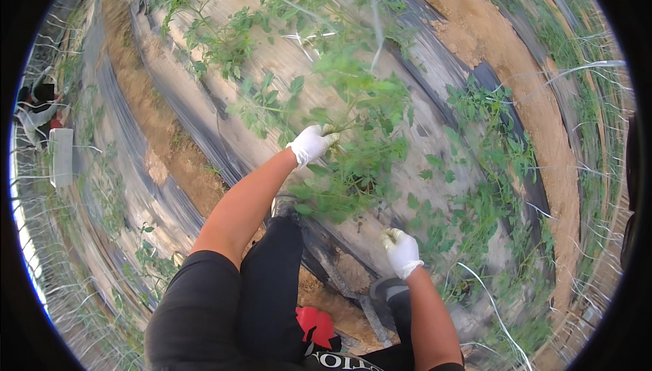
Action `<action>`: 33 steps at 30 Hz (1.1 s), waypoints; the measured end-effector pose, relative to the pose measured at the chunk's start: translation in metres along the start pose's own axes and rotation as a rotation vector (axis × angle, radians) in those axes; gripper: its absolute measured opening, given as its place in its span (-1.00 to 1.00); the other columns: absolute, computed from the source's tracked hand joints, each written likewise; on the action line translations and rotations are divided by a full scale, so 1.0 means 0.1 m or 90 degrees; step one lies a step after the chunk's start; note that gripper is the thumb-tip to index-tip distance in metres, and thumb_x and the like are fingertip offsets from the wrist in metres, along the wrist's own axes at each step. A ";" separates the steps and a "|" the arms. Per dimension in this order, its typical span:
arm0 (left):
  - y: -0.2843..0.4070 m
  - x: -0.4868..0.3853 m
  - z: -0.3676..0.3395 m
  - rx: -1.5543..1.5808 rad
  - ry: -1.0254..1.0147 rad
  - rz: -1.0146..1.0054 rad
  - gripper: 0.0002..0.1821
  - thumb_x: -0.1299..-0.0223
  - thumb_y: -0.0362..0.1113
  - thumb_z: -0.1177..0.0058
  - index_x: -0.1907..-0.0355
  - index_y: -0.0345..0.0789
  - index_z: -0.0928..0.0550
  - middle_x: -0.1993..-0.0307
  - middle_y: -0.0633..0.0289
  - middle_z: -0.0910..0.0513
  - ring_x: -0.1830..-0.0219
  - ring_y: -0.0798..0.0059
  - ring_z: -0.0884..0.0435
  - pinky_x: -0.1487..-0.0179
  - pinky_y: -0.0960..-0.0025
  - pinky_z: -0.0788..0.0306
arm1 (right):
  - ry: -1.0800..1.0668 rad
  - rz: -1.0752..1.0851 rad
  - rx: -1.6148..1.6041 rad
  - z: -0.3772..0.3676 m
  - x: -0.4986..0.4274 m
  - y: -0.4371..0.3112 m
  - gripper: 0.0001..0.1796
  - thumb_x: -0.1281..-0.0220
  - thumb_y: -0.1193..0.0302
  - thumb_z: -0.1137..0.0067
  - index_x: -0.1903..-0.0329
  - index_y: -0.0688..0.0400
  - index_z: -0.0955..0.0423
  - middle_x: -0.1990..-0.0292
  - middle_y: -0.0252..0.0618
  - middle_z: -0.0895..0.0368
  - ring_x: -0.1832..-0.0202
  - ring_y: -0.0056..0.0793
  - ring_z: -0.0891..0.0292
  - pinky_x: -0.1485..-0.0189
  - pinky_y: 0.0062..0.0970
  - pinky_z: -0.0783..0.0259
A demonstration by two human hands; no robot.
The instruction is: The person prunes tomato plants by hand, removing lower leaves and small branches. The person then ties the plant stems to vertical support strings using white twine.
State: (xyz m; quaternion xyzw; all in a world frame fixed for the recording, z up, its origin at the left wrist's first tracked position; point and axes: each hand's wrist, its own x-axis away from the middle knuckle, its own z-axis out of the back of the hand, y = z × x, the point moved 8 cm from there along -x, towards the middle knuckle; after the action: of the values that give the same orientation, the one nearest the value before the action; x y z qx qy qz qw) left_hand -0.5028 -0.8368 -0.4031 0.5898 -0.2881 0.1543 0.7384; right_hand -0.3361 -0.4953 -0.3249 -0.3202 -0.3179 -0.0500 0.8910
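Observation:
My left hand (313, 144), in a white glove, has its fingers closed around a stem of a leafy tomato plant (369, 152). Leaves of this plant spread in front of and to the right of that hand, and some are blurred. Lower and to the right, my right hand (401, 253) hovers over the ground cover in the same kind of glove. Its stained fingertips are curled in, with nothing seen sticking out of them. The two hands are apart, and the right one is clear of the plant's leaves.
Dark plastic mulch film (423, 78), dusted with soil, covers the beds between bare soil paths (489, 30). More tomato plants (489, 152) grow around. White twine (496, 305) hangs in places. At far left, a person (38, 111) works near a pale crate (61, 157).

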 end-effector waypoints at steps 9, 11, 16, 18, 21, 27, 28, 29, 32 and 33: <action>0.08 0.24 -0.19 0.150 0.074 0.023 -0.63 -0.49 -0.27 -0.22 -0.17 -0.50 -0.70 0.10 0.23 -0.79 0.11 0.60 -0.70 -0.03 0.45 -0.55 | 0.255 -0.234 -0.371 -0.46 -1.19 0.78 -0.76 -0.44 0.46 -0.28 -0.04 0.32 -0.69 0.18 -0.23 -0.79 0.21 -0.48 -0.65 0.04 -0.45 -0.55; 0.11 0.22 -0.19 0.137 0.075 0.040 -0.62 -0.48 -0.27 -0.23 -0.18 -0.50 -0.69 0.10 0.23 -0.80 0.11 0.60 -0.70 -0.03 0.45 -0.55 | 0.318 -0.109 -0.238 -0.38 -1.41 0.60 -0.76 -0.42 0.41 -0.31 -0.01 0.29 -0.70 0.19 -0.16 -0.79 0.22 -0.37 -0.67 0.06 -0.38 -0.55; 0.15 0.25 -0.08 0.058 0.083 0.023 -0.61 -0.49 -0.22 -0.22 -0.18 -0.47 -0.71 0.09 0.17 -0.81 0.10 0.52 -0.70 -0.09 0.36 -0.55 | 0.192 -0.084 -0.395 -0.66 -1.76 0.46 -0.72 -0.37 0.27 -0.35 0.05 0.21 -0.72 0.18 -0.06 -0.81 0.18 -0.21 -0.73 0.08 -0.28 -0.55; 0.12 0.20 -0.08 0.085 0.075 0.028 -0.62 -0.49 -0.21 -0.21 -0.16 -0.47 -0.71 0.10 0.16 -0.81 0.09 0.53 -0.70 -0.10 0.36 -0.55 | 0.146 -0.095 -0.255 -0.76 -1.81 0.53 -0.75 -0.37 0.31 -0.28 0.06 0.19 -0.72 0.17 -0.10 -0.82 0.16 -0.23 -0.75 0.06 -0.28 -0.56; 0.07 0.22 -0.06 0.064 0.071 0.054 -0.63 -0.50 -0.20 -0.21 -0.13 -0.46 -0.72 0.10 0.16 -0.81 0.08 0.55 -0.68 -0.11 0.36 -0.53 | 0.072 -0.024 0.095 -0.71 -1.85 0.23 -0.78 -0.36 0.37 -0.20 0.07 0.19 -0.70 0.16 -0.14 -0.83 0.15 -0.23 -0.76 0.05 -0.27 -0.57; -0.05 0.19 -0.04 0.077 0.098 0.036 -0.63 -0.51 -0.19 -0.20 -0.12 -0.46 -0.73 0.11 0.17 -0.81 0.10 0.55 -0.67 -0.11 0.36 -0.52 | -0.025 0.008 0.223 -0.74 -1.88 -0.03 -0.80 -0.34 0.39 -0.20 0.07 0.15 -0.70 0.13 -0.15 -0.84 0.10 -0.16 -0.77 0.02 -0.24 -0.59; -0.05 0.20 -0.03 0.083 0.102 0.042 -0.63 -0.51 -0.19 -0.20 -0.12 -0.45 -0.73 0.11 0.18 -0.81 0.10 0.55 -0.67 -0.10 0.36 -0.52 | -0.029 0.004 0.194 -0.77 -1.89 0.02 -0.79 -0.34 0.37 -0.21 0.06 0.14 -0.70 0.13 -0.14 -0.84 0.09 -0.14 -0.77 0.01 -0.23 -0.59; 0.06 0.10 -0.09 0.066 0.089 0.023 -0.59 -0.49 -0.17 -0.22 -0.15 -0.48 -0.70 0.10 0.13 -0.81 0.10 0.50 -0.70 -0.08 0.35 -0.55 | 0.000 0.020 0.152 -0.81 -2.00 0.31 -0.77 -0.33 0.35 -0.22 0.05 0.13 -0.70 0.11 -0.13 -0.83 0.08 -0.12 -0.77 0.00 -0.22 -0.59; 0.03 0.06 -0.09 0.053 0.086 0.021 -0.49 -0.44 -0.14 -0.26 -0.22 -0.53 -0.65 0.07 0.04 -0.81 0.10 0.40 -0.75 -0.04 0.34 -0.59 | -0.026 -0.070 0.177 -0.86 -2.10 0.46 -0.71 -0.34 0.29 -0.24 -0.03 0.12 -0.69 0.06 -0.08 -0.82 0.05 -0.06 -0.76 -0.04 -0.18 -0.60; 0.04 0.06 -0.11 0.070 0.075 0.029 -0.48 -0.44 -0.13 -0.26 -0.22 -0.53 -0.65 0.06 0.05 -0.80 0.11 0.41 -0.75 -0.04 0.34 -0.59 | -0.045 -0.131 0.212 -0.83 -2.08 0.47 -0.68 -0.34 0.28 -0.25 -0.06 0.12 -0.69 0.04 -0.06 -0.82 0.03 -0.05 -0.76 -0.05 -0.17 -0.60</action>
State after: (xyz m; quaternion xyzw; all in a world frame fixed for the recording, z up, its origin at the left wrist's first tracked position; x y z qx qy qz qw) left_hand -0.4975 -0.8261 -0.3978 0.6124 -0.2487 0.2211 0.7171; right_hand -0.4426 -0.5320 -0.5235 -0.1361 -0.3841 -0.0764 0.9100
